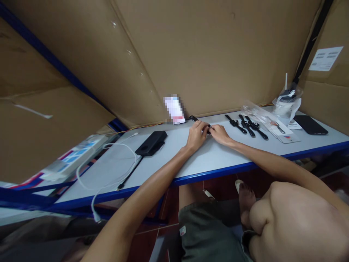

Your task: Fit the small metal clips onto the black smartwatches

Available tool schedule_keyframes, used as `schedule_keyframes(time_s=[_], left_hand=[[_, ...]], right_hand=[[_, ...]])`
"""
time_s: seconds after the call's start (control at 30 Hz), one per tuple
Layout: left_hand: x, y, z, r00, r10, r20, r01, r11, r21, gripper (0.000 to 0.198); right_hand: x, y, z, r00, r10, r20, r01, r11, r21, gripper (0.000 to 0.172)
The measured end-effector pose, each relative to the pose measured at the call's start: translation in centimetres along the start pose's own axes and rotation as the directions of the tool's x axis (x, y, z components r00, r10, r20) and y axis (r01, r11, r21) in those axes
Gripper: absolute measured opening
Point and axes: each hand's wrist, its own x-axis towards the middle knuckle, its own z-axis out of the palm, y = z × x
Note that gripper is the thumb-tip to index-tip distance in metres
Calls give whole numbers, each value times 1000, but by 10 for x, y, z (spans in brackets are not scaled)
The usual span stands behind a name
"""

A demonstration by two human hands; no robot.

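I see the left hand (196,134) and right hand (219,133) fingertip to fingertip, both pinching a slim black strapped watch (194,118) between them. Three similar black watches (247,125) lie just right of the right hand.

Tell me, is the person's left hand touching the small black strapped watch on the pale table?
Touching. The head view shows the left hand closed over the black watch, strap end poking out; the right hand pinches it too.

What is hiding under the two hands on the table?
A black watch: one strap end pokes out beyond the left hand, and a bit shows beside the right hand. Fingers cover its middle, so its face cannot be seen. Below lies the grey table.
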Motion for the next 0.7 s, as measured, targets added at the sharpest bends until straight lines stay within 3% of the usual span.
schedule_keyframes(time_s=[0.1, 0.2, 0.37, 0.53, 0.7], left_hand=[[0, -2, 1, 999, -28, -29, 27, 999, -34, 24], [0, -3, -1, 999, 3, -43, -3, 1000, 7, 15], [0, 0, -3, 999, 38, -9, -37, 999, 31, 23], [-1, 3, -1, 999, 54, 0, -54, 998, 23, 16], [-1, -1, 1, 999, -34, -43, 32, 998, -49, 32]], right_hand=[[0, 0, 0, 1000, 10, -3, -10, 1000, 19, 34], [0, 1, 0, 1000, 13, 3, -13, 999, 30, 34], [0, 1, 0, 1000, 6, -4, -6, 999, 34, 33], [0, 2, 0, 1000, -13, -10, 14, 999, 43, 33], [-1, 2, 0, 1000, 12, -10, -11, 998, 67, 34]])
